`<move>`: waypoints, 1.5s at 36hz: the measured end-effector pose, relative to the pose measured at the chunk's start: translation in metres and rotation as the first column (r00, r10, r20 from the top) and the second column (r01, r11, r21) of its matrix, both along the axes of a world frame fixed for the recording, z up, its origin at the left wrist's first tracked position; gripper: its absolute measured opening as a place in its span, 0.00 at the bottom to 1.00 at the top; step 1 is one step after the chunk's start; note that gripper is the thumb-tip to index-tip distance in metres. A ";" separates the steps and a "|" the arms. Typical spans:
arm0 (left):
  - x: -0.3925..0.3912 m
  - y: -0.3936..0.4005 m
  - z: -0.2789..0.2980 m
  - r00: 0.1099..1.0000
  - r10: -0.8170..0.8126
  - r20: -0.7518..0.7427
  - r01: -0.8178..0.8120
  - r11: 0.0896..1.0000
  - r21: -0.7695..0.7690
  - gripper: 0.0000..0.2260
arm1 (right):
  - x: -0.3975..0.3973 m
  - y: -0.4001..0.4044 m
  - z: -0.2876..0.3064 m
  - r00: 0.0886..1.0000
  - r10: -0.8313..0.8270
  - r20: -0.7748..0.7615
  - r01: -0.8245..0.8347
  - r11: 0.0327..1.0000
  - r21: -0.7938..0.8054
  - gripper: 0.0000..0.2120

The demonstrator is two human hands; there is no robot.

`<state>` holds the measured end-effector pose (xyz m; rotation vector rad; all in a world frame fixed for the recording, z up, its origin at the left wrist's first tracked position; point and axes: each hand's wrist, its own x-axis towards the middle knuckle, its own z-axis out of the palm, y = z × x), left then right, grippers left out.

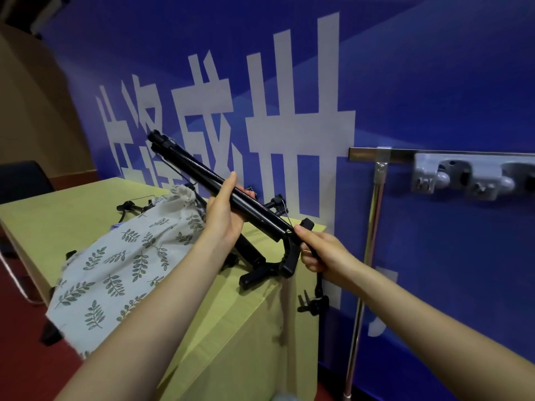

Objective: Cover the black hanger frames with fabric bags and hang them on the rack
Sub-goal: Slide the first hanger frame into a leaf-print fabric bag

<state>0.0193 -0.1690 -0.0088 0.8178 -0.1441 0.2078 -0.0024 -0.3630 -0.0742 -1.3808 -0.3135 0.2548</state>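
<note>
I hold a folded black hanger frame (185,159) slanted in the air above the table, its far end pointing up and left. My left hand (224,214) grips its tubes near the middle from below. My right hand (317,253) grips the black bracket and hook part at its lower end, past the table's right edge. A leaf-printed fabric bag (121,264) lies on the table under my left arm, its gathered mouth toward the wall. More black frame parts (254,273) lie on the table beside the bag. The metal rack (373,227) stands at the right against the blue wall.
The yellow-green table (72,215) runs from the left to the middle. A grey holder block (469,178) hangs on the rack's top rail. A black clip (314,305) dangles below my right hand. A dark chair (20,180) stands at the far left on red floor.
</note>
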 end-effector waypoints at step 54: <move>-0.002 0.070 -0.021 0.630 0.497 0.596 -0.569 -0.226 0.790 0.08 | 0.020 0.008 0.011 0.841 -0.129 0.526 0.390 0.818 -0.423 0.14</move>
